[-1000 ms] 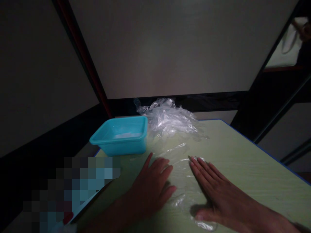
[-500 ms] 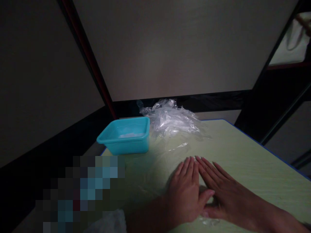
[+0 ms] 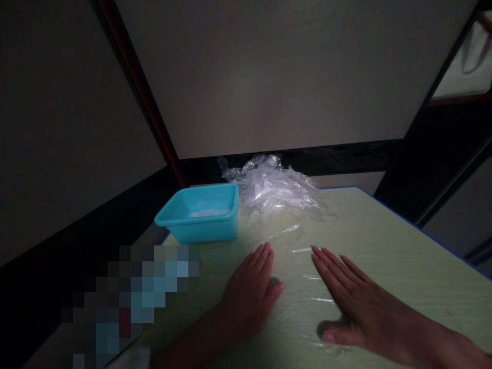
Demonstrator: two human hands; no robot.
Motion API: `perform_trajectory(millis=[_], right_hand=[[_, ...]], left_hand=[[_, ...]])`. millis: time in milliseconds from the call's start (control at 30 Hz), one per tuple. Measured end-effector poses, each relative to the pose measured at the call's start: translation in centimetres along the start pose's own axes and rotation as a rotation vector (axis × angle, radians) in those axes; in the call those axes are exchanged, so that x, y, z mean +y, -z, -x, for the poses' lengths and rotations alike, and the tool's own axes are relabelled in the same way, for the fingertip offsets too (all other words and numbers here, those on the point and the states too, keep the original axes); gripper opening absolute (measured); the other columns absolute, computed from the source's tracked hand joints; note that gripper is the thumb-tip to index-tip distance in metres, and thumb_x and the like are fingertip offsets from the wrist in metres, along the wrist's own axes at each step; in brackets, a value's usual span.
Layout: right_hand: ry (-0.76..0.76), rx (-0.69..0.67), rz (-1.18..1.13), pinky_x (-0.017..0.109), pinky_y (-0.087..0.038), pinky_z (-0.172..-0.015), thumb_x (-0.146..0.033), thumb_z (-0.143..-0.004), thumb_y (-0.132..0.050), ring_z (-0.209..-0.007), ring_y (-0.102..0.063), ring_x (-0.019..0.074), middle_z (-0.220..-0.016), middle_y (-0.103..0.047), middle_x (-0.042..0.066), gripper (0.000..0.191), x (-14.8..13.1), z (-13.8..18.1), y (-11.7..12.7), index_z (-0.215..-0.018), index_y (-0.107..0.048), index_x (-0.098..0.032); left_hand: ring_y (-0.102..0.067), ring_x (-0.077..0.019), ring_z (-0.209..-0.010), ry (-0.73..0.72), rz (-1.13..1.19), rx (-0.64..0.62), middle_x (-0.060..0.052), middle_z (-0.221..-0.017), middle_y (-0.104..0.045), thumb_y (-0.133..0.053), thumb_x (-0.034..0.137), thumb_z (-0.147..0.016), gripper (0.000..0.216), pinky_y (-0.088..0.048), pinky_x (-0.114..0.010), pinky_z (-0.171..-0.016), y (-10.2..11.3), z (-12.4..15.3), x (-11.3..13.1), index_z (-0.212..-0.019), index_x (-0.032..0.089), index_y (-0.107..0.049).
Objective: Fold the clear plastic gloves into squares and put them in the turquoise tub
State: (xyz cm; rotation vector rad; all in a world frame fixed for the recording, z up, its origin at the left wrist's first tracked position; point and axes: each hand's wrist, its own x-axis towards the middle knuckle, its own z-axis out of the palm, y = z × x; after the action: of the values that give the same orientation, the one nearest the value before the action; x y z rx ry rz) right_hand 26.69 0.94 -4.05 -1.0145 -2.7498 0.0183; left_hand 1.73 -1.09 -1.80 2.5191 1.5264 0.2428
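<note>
My left hand (image 3: pixel 249 292) lies palm down, its fingers stretched out and the thumb held apart. Across a gap from it, my right hand (image 3: pixel 353 297) rests flat with extended fingers and its thumb spread. Between the two hands, a thin sheet of clear plastic film (image 3: pixel 303 297) lies on the pale green table (image 3: pixel 403 256), showing a few shiny creases. The film's outer edges are hard to make out. Neither hand grips anything.
A turquoise plastic basin (image 3: pixel 203 230) with something whitish inside stands at the table's back left. Beside it is a crumpled heap of clear plastic bags (image 3: pixel 272 187). A light panel (image 3: pixel 269 77) rises behind the table. The lower left is pixelated.
My left hand has moved left, away from my right hand, which has stayed nearly in place. Creased film now shows between them, where the hands were touching before.
</note>
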Motion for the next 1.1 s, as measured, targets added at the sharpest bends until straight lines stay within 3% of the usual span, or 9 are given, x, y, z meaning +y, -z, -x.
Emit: perform_trajectory(millis=[200,367,533,767,1100], right_hand=[[-0.002,-0.061,0.002,0.061,-0.032,-0.098,-0.07,-0.073,-0.047,-0.129,-0.022,0.0402,-0.146,-0.008,0.021,0.105,0.0,0.0,0.6,-0.139,0.013,-0.013],[-0.034,-0.098,-0.051,0.06,-0.03,-0.099,-0.069,-0.069,-0.052,-0.129,-0.019,0.0392,-0.147,-0.008,0.016,0.105,0.7,0.5,1.3,-0.14,0.008,-0.02],[-0.057,-0.209,-0.17,0.056,-0.025,-0.103,-0.063,-0.073,-0.055,-0.13,-0.019,0.0345,-0.147,-0.011,0.009,0.098,1.9,0.7,4.0,-0.14,0.006,-0.026],[-0.242,-0.047,-0.151,0.056,-0.021,-0.105,-0.056,-0.087,-0.037,-0.131,-0.023,0.0316,-0.146,-0.025,0.009,0.069,2.6,-1.3,5.3,-0.143,-0.017,-0.021],[-0.001,-0.159,-0.236,0.05,-0.013,-0.11,-0.043,-0.095,-0.024,-0.135,-0.019,0.0209,-0.147,-0.024,0.003,0.052,0.3,-6.5,5.1,-0.142,-0.02,-0.021]], left_hand=[[-0.018,-0.0243,-0.135,0.102,-0.018,-0.01,-0.017,-0.146,-0.019,-0.03,0.033,-0.092,0.055,-0.023,-0.046,-0.108,0.7,1.7,-2.7,-0.139,0.004,-0.024],[-0.018,-0.026,-0.135,0.114,-0.04,-0.011,-0.017,-0.146,-0.018,-0.037,0.034,-0.089,0.058,-0.023,-0.047,-0.108,1.1,1.9,-2.7,-0.138,0.006,-0.026],[-0.018,-0.0276,-0.135,0.109,-0.028,-0.012,-0.019,-0.146,-0.018,-0.043,0.035,-0.086,0.062,-0.024,-0.048,-0.107,1.1,1.8,-2.4,-0.138,0.006,-0.027],[-0.016,-0.0278,-0.135,0.05,0.015,-0.037,-0.017,-0.147,-0.016,-0.046,0.034,-0.085,0.064,-0.023,-0.048,-0.108,1.2,2.6,-1.6,-0.139,0.006,-0.025],[-0.013,-0.0277,-0.136,-0.049,0.054,-0.096,-0.015,-0.148,-0.013,-0.052,0.031,-0.082,0.069,-0.022,-0.047,-0.109,0.8,3.0,-0.4,-0.139,0.007,-0.023]])
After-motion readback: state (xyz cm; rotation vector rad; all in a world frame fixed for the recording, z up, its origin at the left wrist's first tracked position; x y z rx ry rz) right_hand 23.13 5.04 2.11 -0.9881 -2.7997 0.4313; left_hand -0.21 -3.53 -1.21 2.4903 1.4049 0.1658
